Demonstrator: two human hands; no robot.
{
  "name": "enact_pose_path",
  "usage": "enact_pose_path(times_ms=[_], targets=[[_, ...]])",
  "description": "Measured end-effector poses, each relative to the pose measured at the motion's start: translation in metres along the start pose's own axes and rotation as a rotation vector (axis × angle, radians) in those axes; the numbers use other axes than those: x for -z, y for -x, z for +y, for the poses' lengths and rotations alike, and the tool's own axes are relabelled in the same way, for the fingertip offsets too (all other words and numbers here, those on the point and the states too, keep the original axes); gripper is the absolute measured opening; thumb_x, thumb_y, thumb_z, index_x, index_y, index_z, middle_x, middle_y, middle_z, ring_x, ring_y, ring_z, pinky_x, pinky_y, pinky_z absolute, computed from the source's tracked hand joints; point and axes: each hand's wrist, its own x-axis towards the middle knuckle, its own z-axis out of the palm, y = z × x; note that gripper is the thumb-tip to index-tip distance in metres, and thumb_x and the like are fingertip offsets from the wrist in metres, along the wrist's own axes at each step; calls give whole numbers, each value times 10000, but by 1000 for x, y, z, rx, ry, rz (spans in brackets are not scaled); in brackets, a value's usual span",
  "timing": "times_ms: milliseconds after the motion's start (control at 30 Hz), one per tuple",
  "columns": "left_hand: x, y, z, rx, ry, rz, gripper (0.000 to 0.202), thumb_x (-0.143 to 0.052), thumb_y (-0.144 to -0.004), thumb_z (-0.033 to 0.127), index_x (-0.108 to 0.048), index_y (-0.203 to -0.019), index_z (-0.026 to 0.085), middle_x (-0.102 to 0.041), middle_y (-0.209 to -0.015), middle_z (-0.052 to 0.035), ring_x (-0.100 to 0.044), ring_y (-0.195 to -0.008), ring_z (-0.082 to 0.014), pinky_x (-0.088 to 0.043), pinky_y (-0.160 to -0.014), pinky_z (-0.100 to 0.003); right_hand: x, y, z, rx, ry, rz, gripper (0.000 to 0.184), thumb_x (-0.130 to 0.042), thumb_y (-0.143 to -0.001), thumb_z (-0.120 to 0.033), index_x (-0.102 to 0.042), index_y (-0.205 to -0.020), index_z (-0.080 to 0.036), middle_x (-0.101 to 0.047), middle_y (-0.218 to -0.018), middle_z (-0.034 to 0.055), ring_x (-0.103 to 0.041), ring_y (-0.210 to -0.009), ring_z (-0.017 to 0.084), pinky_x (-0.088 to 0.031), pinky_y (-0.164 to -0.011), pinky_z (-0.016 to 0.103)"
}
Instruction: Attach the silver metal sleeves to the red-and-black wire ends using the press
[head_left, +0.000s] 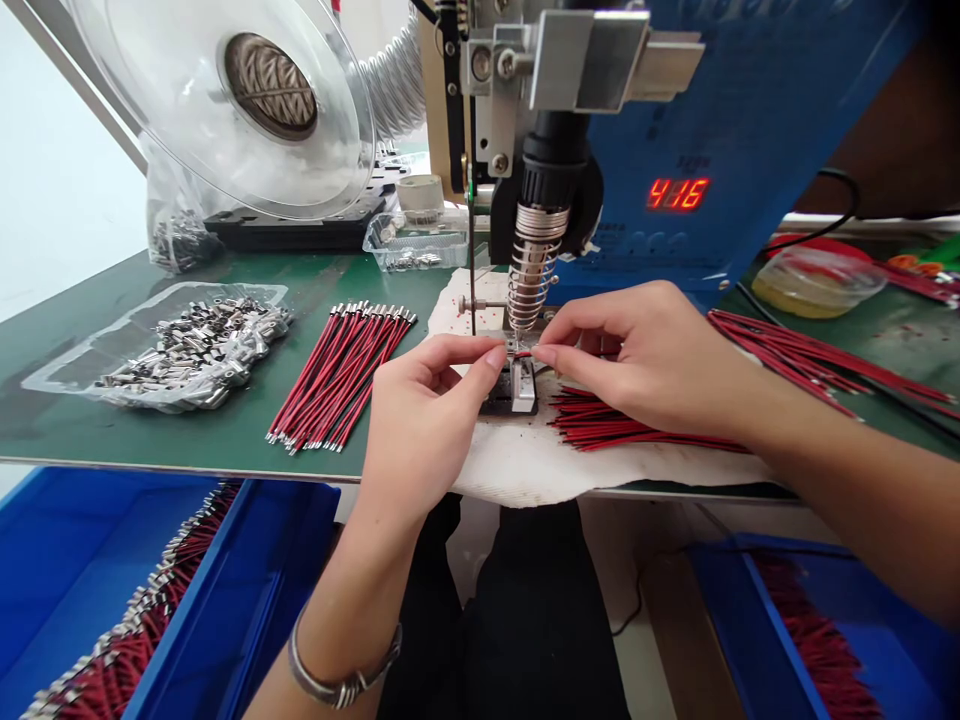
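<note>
Beneath the soldering iron (531,270), with its coiled spring guard, my two hands meet over a small metal fixture (523,388). My left hand (427,415) is closed in a pinch at the fixture's left side; whatever sits between thumb and forefinger is too small to make out. From the right, my right hand (637,350) pinches a short red-and-black wire (523,353), its end close under the iron's tip. Below that hand lies a bundle of red and black wires (600,425). Left of my left hand is a stack of wires with metal connectors (341,375).
A clear plastic tray (56,378) of loose metal connectors stands on the green table (225,440). Behind are a blue machine (750,130) with a red display and a transparent fume hood (180,110). Blue bins (281,590) holding wires sit below the table edge.
</note>
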Motion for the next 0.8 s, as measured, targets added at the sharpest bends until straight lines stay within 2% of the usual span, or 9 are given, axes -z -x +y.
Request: enact_pose_path(times_ms=[267, 500, 800], targets=[[0, 0, -1, 4, 8, -4, 240, -827, -800, 415, -815, -913, 204, -786, -887, -53, -666, -756, -168, -469, -635, -254, -1, -1, -1, 5, 2, 4, 156, -645, -901, -214, -748, -788, -185, -633, -578, -29, -505, -503, 101, -388, -585, 293], [0, -1, -4, -9, 29, -19, 247, -783, -845, 434, -814, -933, 205, -784, -910, -59, -664, -771, -168, -488, -680, -268, -1, -1, 0, 17, 3, -2, 149, -644, -901, -205, -753, -803, -178, -655, -604, -25, -517, -513, 99, -392, -585, 288], [0, 0, -1, 9, 4, -15, 265, -785, -838, 448, -810, -925, 199, -782, -891, -61, -656, -752, -173, -479, -656, -276, -2, -2, 0, 31, 13, -1, 145, -645, -902, -203, -749, -803, -179, -657, -608, -29, -515, -513, 97, -392, -593, 287]])
